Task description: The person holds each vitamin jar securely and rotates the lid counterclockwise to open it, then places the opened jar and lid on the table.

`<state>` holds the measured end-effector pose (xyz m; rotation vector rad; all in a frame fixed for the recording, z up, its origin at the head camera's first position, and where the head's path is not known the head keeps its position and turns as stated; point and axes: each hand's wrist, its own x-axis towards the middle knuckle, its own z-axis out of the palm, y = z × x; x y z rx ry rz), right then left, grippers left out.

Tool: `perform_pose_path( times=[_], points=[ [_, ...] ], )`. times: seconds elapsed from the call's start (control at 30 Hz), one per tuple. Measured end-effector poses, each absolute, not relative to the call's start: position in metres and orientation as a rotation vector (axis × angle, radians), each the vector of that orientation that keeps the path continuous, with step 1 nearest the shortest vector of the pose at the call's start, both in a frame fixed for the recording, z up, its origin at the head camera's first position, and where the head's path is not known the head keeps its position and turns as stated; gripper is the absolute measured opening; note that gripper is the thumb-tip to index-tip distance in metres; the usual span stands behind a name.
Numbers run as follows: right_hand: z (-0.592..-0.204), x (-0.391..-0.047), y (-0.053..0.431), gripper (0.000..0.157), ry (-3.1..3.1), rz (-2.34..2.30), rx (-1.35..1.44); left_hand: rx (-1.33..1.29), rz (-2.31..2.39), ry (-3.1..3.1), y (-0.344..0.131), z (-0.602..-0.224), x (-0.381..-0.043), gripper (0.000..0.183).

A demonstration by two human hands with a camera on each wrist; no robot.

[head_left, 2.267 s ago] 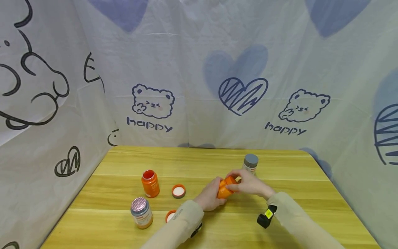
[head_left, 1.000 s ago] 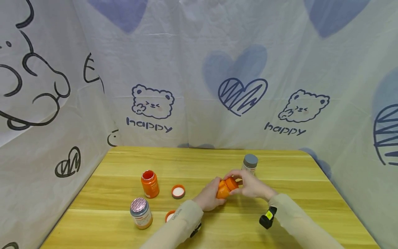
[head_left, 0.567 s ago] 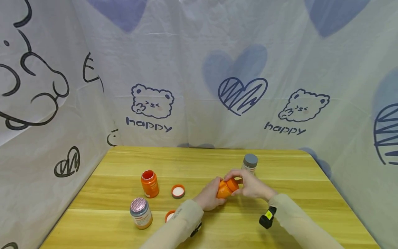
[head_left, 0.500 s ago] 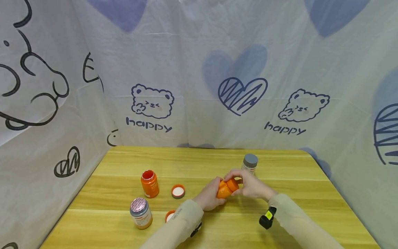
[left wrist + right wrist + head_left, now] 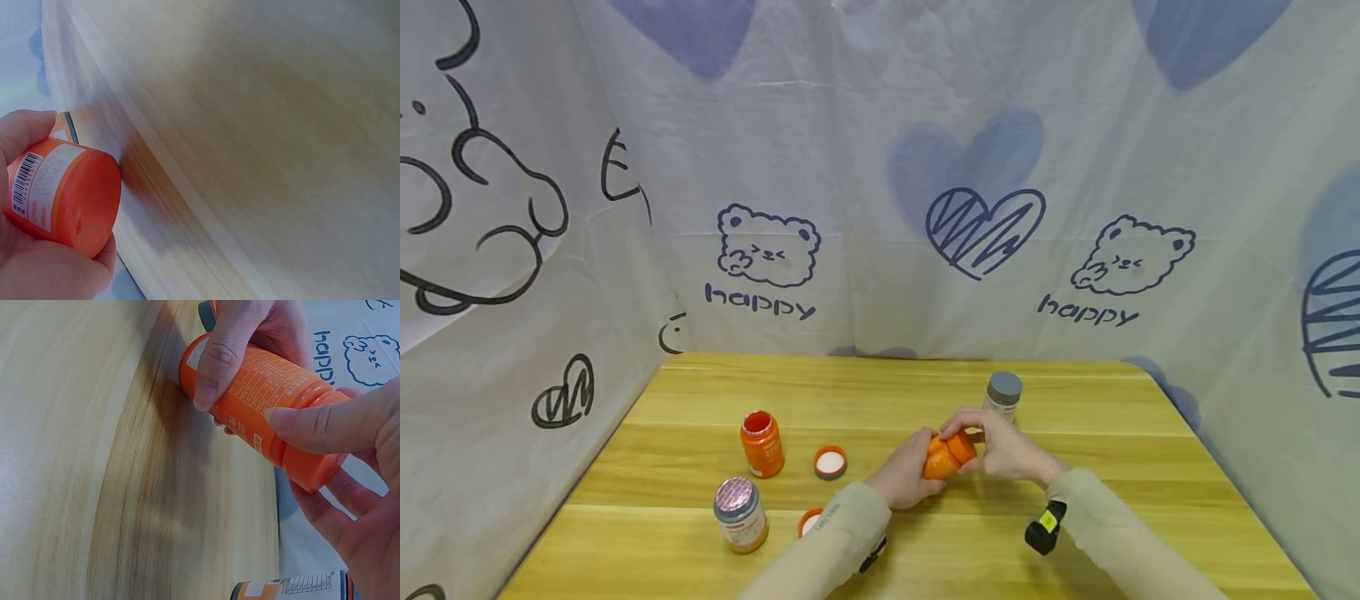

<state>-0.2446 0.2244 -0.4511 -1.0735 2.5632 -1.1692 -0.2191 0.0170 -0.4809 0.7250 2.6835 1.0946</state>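
Observation:
My left hand (image 5: 906,475) grips the body of an orange plastic bottle (image 5: 940,461), which is tilted with its cap end toward the right. In the left wrist view, the round base of the bottle (image 5: 97,206) and a white barcode label show. The fingers and thumb of my right hand (image 5: 1011,446) are curled round the orange screw cap (image 5: 962,447). From the right wrist view, my right thumb lies across the neck and the cap (image 5: 312,465) sits on the bottle. Both hands are over the middle of the table.
Behind my right hand stands a bottle with a grey lid (image 5: 1004,389). To the left are an uncapped orange bottle (image 5: 763,450) and a foil-topped jar (image 5: 742,515). One loose lid (image 5: 831,461) lies upturned; another lid (image 5: 808,522) is partly behind my left sleeve. A cloth backdrop (image 5: 880,275) borders the table.
Compared with the oldest frame, my right fingers and thumb have shifted round the cap, uncovering more of it. My left hand and the bottle body stay almost in place.

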Motion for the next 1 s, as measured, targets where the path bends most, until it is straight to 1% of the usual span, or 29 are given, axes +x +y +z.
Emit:
perform_pose_path(
  times=[0.13,0.3,0.53,0.73,1.0],
  points=[
    [-0.452,-0.244,0.225,0.049,2.557,-1.178,-1.079,0.720,1.088,2.686,0.017,-0.481,-0.219,0.054],
    [-0.452,-0.243,0.224,0.042,2.553,-1.194,-1.085,0.722,1.079,2.688,0.017,-0.481,-0.218,0.054],
    [-0.453,-0.242,0.221,0.023,2.576,-1.253,-1.107,0.728,1.072,2.692,0.016,-0.482,-0.220,0.053],
    [-0.455,-0.239,0.213,0.010,2.603,-1.386,-1.024,0.736,1.074,2.699,0.017,-0.482,-0.219,0.053],
    [-0.461,-0.237,0.204,0.007,2.691,-1.499,-0.852,0.754,1.061,2.710,0.017,-0.481,-0.218,0.051]
  ],
)
